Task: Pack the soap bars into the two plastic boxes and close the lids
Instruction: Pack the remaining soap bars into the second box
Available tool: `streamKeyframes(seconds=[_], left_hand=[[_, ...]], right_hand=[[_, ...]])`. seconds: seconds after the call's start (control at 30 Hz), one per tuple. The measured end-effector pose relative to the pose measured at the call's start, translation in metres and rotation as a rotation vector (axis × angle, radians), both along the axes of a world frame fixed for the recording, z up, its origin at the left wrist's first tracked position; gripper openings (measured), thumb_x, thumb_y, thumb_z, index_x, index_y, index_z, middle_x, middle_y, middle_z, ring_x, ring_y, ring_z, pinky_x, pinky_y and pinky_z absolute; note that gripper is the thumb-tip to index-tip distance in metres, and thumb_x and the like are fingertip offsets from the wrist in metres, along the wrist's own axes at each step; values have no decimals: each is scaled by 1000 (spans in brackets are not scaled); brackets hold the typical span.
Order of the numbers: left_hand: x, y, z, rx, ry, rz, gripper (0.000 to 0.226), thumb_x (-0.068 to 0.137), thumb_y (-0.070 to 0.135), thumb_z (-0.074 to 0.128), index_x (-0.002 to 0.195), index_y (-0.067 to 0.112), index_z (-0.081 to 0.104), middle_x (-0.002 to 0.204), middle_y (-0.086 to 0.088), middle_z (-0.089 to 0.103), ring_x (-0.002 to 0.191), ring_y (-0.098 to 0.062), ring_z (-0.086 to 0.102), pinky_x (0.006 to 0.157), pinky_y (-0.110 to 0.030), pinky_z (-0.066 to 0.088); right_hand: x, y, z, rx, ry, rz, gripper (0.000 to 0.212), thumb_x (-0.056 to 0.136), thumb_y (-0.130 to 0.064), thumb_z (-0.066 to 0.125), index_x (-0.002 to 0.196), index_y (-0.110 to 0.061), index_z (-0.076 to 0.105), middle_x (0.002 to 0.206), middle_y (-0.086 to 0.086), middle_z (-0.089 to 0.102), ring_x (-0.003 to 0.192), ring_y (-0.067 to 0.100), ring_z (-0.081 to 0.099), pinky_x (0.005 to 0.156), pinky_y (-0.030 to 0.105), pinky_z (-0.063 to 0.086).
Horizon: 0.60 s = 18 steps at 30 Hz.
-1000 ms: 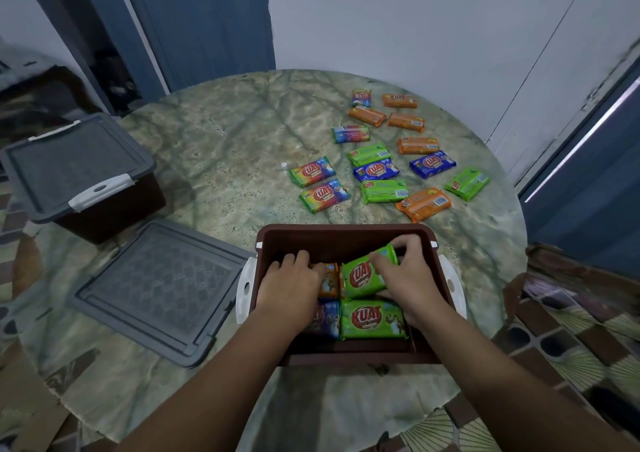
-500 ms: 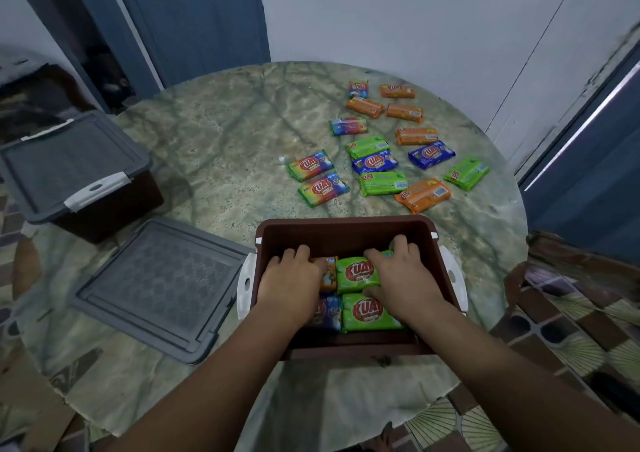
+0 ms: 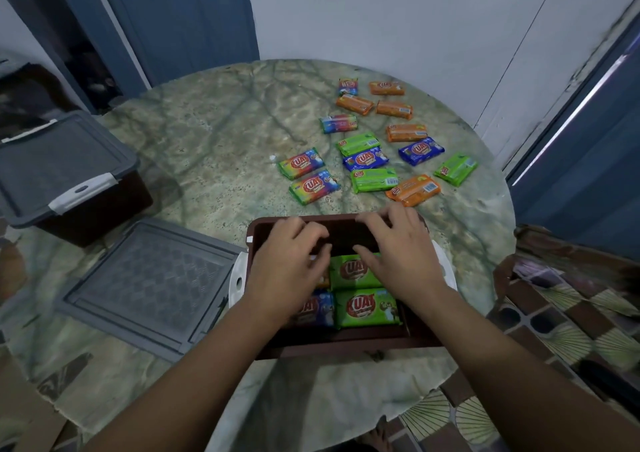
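An open brown plastic box (image 3: 346, 339) sits at the table's near edge with several wrapped soap bars inside, two green ones (image 3: 365, 308) plainly visible. My left hand (image 3: 289, 264) and my right hand (image 3: 398, 251) hover over the box with fingers spread and nothing in them. Its grey lid (image 3: 145, 285) lies flat on the table to the left. A second brown box (image 3: 69, 174) stands at the far left with its grey lid on. Several loose soap bars (image 3: 372, 180) in green, orange, blue and rainbow wrappers lie beyond the open box.
The round marble-patterned table (image 3: 214, 147) stands near a white wall and a blue door. A patterned chair or cloth (image 3: 568, 306) is at the right. The open box has white side latches (image 3: 239, 280).
My right hand has let go of the green bar, which now lies flat in the box. Both hands have lifted and moved toward the box's far rim.
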<state>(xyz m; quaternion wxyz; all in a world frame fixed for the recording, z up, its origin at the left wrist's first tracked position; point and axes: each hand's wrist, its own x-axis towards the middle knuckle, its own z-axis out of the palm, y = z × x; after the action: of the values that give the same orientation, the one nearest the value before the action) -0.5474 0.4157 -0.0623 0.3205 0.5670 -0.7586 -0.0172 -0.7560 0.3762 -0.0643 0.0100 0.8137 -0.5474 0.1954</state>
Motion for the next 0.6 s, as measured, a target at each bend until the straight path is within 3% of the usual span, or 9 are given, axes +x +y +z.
streamKeyframes(seconds=[0.07,0.2,0.27,0.37,0.6], left_hand=[[6,-12,13,19,-118,69,31,90,33,71,117,19,63,106,-1,53,100,-22,50,78,-39,49],[23,-42,18,325,-383,137,57,86,54,70,132,28,49,128,0,48,120,-23,44,97,-41,44],[27,-52,14,435,-427,99,47,89,53,67,124,28,48,120,1,54,114,-24,51,92,-42,44],[28,-56,7,397,-441,69,26,98,39,61,115,26,45,109,-1,59,105,-26,56,83,-41,41],[27,-78,3,363,-416,92,25,99,34,60,118,29,44,114,-1,60,108,-27,54,89,-43,44]], right_hand=[[-1,-12,3,23,51,-6,59,80,-38,81,132,-23,56,118,6,50,109,28,48,89,42,45],[-8,-32,7,191,216,38,62,88,-51,70,141,-33,44,127,0,52,122,24,47,106,42,37],[-8,-38,8,222,222,29,47,94,-49,64,135,-36,45,124,-3,54,120,22,47,102,42,36],[-5,-44,7,233,200,6,28,99,-43,59,123,-37,46,117,-4,53,114,22,46,92,42,35],[-4,-76,6,227,191,23,23,98,-41,61,116,-36,48,105,-5,47,110,23,47,85,42,31]])
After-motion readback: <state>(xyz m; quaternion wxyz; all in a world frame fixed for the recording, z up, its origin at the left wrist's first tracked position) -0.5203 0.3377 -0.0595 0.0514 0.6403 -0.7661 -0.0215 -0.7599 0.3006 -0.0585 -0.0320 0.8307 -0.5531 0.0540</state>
